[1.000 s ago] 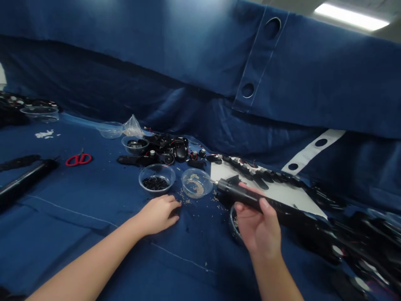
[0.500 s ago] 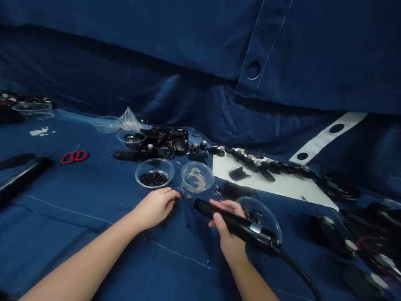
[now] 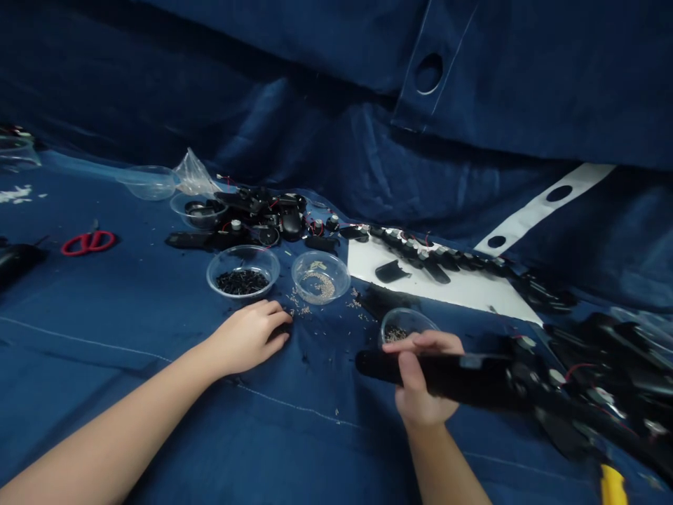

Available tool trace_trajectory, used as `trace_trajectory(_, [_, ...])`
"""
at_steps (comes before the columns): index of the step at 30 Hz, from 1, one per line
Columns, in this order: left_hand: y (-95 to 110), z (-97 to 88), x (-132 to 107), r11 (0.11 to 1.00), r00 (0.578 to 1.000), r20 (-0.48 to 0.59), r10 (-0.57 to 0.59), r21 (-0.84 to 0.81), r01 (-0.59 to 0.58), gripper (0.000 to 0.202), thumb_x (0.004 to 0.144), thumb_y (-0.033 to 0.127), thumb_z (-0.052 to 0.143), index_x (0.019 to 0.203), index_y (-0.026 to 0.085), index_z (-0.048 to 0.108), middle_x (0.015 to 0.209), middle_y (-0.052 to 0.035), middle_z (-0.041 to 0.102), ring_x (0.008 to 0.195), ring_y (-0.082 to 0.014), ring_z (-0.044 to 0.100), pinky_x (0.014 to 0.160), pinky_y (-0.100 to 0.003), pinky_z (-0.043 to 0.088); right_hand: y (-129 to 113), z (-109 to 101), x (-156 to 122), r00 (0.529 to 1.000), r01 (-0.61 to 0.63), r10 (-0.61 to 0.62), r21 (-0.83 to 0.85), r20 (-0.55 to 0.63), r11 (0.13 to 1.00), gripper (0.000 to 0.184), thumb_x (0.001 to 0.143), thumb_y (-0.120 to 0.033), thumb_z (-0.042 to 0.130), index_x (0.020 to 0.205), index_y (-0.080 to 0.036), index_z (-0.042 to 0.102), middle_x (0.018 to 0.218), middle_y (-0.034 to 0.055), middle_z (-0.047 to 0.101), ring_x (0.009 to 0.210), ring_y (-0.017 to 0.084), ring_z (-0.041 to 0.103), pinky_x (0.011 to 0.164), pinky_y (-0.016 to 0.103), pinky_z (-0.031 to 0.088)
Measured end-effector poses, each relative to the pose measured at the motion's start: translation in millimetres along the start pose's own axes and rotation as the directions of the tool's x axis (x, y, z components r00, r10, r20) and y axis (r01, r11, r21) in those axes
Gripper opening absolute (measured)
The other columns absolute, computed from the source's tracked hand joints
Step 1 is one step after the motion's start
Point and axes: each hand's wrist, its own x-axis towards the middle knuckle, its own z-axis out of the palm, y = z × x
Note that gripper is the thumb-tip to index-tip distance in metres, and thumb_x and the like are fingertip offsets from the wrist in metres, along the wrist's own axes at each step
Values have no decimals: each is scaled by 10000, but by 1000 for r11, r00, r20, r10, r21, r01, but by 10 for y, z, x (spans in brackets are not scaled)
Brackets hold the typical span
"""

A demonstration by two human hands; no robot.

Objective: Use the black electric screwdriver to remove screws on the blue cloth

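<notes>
In my right hand (image 3: 428, 393) is a black corded electric screwdriver (image 3: 457, 375), held level with its narrow end pointing left; motion blurs its rear. My left hand (image 3: 257, 333) rests palm down on the blue cloth, fingers bent, with a gap between thumb and forefinger and nothing visible between them. Just beyond it stands a clear bowl of small black parts (image 3: 242, 283). To that bowl's right is a clear bowl with small screws (image 3: 320, 284), and loose screws (image 3: 299, 305) lie scattered beside it. A third clear bowl (image 3: 402, 319) is partly hidden behind my right hand.
Red-handled scissors (image 3: 88, 243) lie at left. Black housings and wired motors (image 3: 273, 217) are heaped behind the bowls. A white board (image 3: 362, 263) bears a row of black parts. More black parts (image 3: 604, 358) crowd the right, with a yellow object (image 3: 613, 484) below.
My right hand has moved right with the screwdriver, which now lies more level. My left hand has shifted little against the cloth. The view has swung slightly right and down.
</notes>
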Motion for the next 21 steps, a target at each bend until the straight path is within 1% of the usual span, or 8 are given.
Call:
trace_trajectory(3, [-1, 8, 0, 1000, 1000, -15, 15, 5, -15, 285, 991, 305, 556, 1207, 201, 709, 1106, -90, 683, 1006, -260, 665, 910, -426, 570, -28, 39, 42, 990, -140, 141, -74, 8, 987, 272, 832, -350, 795, 944, -231, 577, 667, -35, 679, 602, 185, 681, 687, 362, 533])
trace_trajectory(7, [68, 17, 4, 998, 998, -24, 56, 36, -55, 294, 999, 315, 556, 1224, 199, 707, 1151, -103, 676, 1046, -268, 642, 964, -454, 555, -69, 127, 79, 965, -261, 262, -46, 18, 964, 324, 819, -399, 799, 1004, -225, 598, 672, -46, 660, 620, 182, 678, 699, 361, 533])
trace_trajectory(10, [180, 40, 8, 993, 994, -3, 111, 40, -110, 324, 1017, 347, 558, 1271, 194, 689, 1296, -116, 658, 1183, -292, 615, 1043, -477, 527, -64, 193, 60, 960, -281, 280, -86, -14, 956, 411, 786, -423, 833, 1072, -213, 627, 764, 0, 746, 707, 205, 721, 759, 383, 574])
trace_trajectory(13, [281, 109, 8, 985, 984, 34, 173, 19, -174, 521, 1017, 510, 572, 1444, 211, 585, 1503, -124, 569, 1377, -328, 526, 1149, -514, 459, -59, 276, 18, 950, -309, 308, -29, -45, 951, 410, 865, -433, 764, 1163, -208, 595, 875, 38, 783, 742, 204, 746, 800, 408, 605])
trace_trajectory(15, [310, 176, 6, 980, 978, 57, 198, 9, -199, 724, 981, 656, 559, 1549, 215, 477, 1593, -136, 489, 1467, -357, 448, 1205, -557, 394, -69, 327, 1, 945, -324, 326, 94, -8, 941, 371, 926, -422, 699, 1202, -222, 553, 817, -1, 752, 658, 165, 715, 729, 373, 610])
trace_trajectory(17, [306, 243, 3, 977, 974, 79, 213, 9, -215, 865, 927, 762, 543, 1588, 216, 427, 1628, -147, 444, 1517, -389, 383, 1240, -607, 321, -82, 359, -2, 947, -319, 317, 212, 45, 924, 340, 935, -415, 693, 1180, -238, 536, 714, -55, 674, 571, 131, 653, 628, 322, 586])
trace_trajectory(19, [284, 293, 2, 975, 971, 92, 219, 18, -222, 923, 886, 814, 540, 1589, 225, 432, 1634, -144, 433, 1546, -411, 326, 1258, -649, 250, -86, 371, -1, 950, -311, 302, 285, 76, 907, 325, 928, -404, 706, 1149, -251, 524, 647, -89, 595, 512, 114, 595, 547, 289, 549])
trace_trajectory(21, [261, 320, 2, 975, 971, 96, 219, 24, -222, 937, 868, 835, 539, 1585, 239, 442, 1634, -135, 436, 1563, -415, 287, 1267, -662, 206, -79, 374, -4, 952, -307, 292, 312, 94, 899, 316, 926, -384, 710, 1137, -258, 510, 636, -97, 571, 482, 107, 572, 503, 274, 526])
